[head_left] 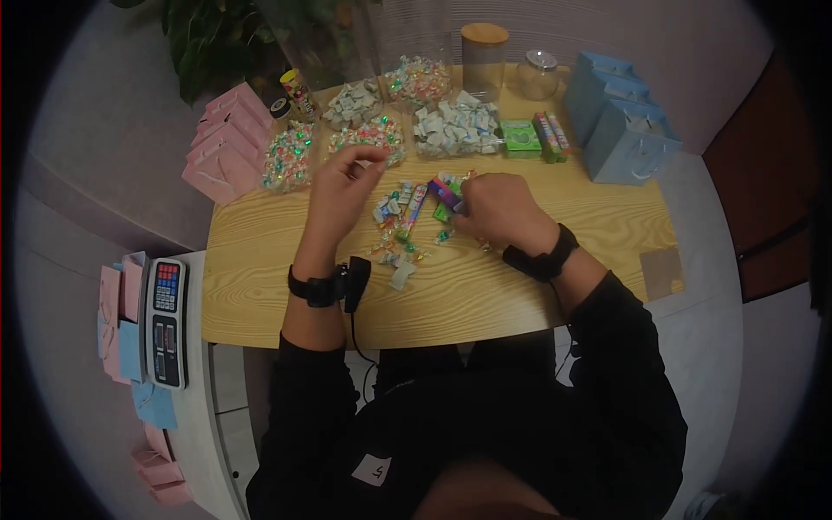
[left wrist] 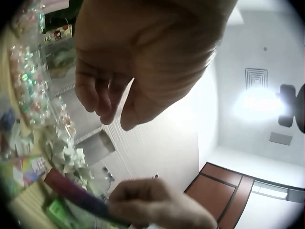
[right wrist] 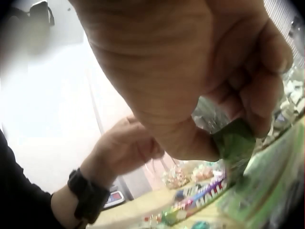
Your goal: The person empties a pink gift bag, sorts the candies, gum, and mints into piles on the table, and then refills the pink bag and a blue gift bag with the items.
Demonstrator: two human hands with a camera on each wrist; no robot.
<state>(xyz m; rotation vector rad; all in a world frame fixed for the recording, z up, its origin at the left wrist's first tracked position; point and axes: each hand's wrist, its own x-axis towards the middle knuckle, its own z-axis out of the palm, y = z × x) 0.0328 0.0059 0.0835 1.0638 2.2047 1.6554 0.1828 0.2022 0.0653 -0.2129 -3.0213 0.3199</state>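
Purple pack [head_left: 444,196] in curled right hand [head_left: 507,208]

Your wood-grained surface [head_left: 260,269]: leafy plant [head_left: 204,43], 11 o'clock; red-brown panelled door [head_left: 776,173], 2 o'clock; pale tiled floor [head_left: 715,217], 3 o'clock; bright ceiling light [left wrist: 259,102] above you.

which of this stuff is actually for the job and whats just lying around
Likely for the job:
purple stick pack, gripped by the right hand
loose candies nearby
stocked candy tubs, perhaps

Seemingly just lying about:
scale
plant
wooden-lidded jar
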